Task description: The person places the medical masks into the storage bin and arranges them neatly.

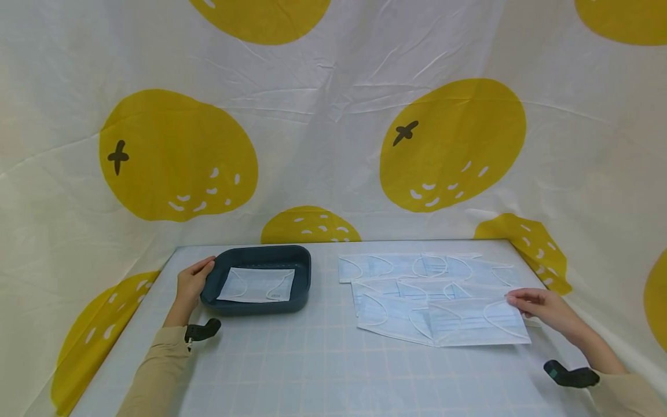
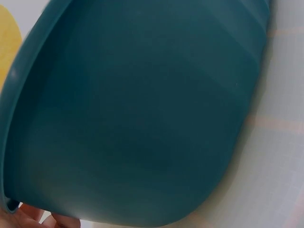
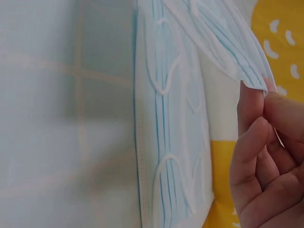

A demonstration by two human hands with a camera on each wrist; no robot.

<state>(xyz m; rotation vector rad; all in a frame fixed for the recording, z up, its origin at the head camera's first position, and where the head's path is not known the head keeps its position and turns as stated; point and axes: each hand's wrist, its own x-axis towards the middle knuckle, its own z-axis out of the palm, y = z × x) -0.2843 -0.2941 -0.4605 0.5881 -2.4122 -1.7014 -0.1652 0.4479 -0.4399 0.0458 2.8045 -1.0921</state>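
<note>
Grips the left rim of the dark tray [image 1: 255, 308] with the left hand [image 1: 190, 284], near its far-left corner, probably to steady it without covering the inside. Flat within, 1 pale blue mask [image 1: 255, 284] in view, lengthwise along the tray, perhaps to fit between the walls. To the right, well apart on the gridded table [image 1: 323, 370], overlapping masks [image 1: 406, 271] with staggered edges, perhaps for easy access to single corners. Pinches the front-right mask [image 1: 476, 322] at its far-right corner with the right hand [image 1: 547, 313], only by the edge, likely to separate 1 layer. In the right wrist view, a pinched end above the masks beneath.
</note>
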